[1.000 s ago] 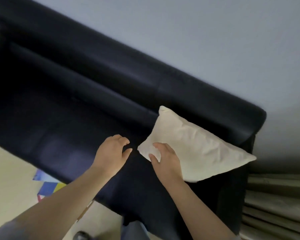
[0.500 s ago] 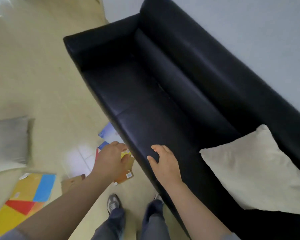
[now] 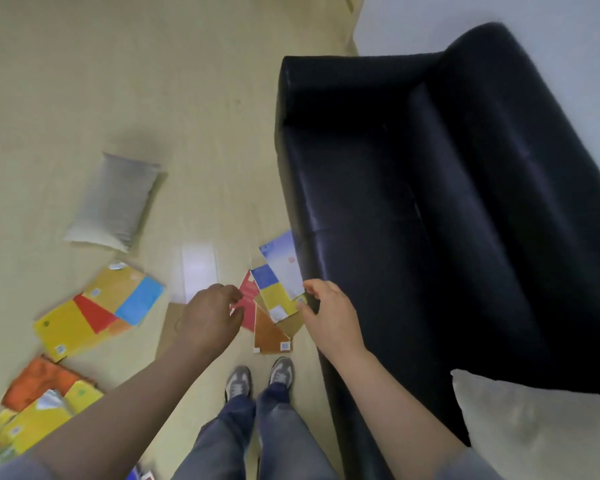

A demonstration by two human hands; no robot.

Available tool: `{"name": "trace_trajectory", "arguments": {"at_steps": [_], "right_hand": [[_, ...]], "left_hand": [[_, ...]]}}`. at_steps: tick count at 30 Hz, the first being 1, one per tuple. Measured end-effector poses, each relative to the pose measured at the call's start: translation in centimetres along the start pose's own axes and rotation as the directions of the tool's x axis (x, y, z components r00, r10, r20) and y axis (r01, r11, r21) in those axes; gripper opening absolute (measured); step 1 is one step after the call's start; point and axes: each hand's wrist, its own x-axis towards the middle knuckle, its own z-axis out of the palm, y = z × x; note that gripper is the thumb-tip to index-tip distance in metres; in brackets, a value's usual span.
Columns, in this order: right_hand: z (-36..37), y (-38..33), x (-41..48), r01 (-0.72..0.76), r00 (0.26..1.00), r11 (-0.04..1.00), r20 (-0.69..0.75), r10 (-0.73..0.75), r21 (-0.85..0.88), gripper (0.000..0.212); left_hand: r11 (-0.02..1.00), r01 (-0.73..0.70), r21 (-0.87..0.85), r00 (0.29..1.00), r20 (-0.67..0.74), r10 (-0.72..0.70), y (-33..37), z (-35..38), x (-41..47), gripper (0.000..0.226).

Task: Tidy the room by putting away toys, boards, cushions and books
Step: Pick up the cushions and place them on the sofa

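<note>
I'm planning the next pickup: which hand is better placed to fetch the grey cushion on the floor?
Left, probably. The grey cushion lies on the floor to the person's left; the left hand is empty and on that side, while the right hand hangs beside the black sofa, farther off.

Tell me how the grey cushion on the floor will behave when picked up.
The grey cushion looks plump with soft rounded corners, so it will probably squash under a grip. Its stuffed look suggests it is light for its bulk. Lying flat on the floor, it should not roll.
</note>
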Motion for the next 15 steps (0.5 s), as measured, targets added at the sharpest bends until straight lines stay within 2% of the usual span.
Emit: {"name": "trace_trajectory", "arguments": {"at_steps": [5,15], "right_hand": [[-1.3,-0.9,3.0,0.078,0.996,0.997,0.043,-0.078,0.002,0.038],[-1.3,-6.0,10.0,0.176,0.975,0.984,0.138,-0.173,-0.007,0.038]], "left_hand": [[0.994,0.062,-0.091,0.994,-0.084,-0.069,1.0,-0.7,1.1,0.021],[0.975,0.158,-0.157,0.970,-0.159,-0.183,-0.4,-3.4,5.5,0.023]]}}
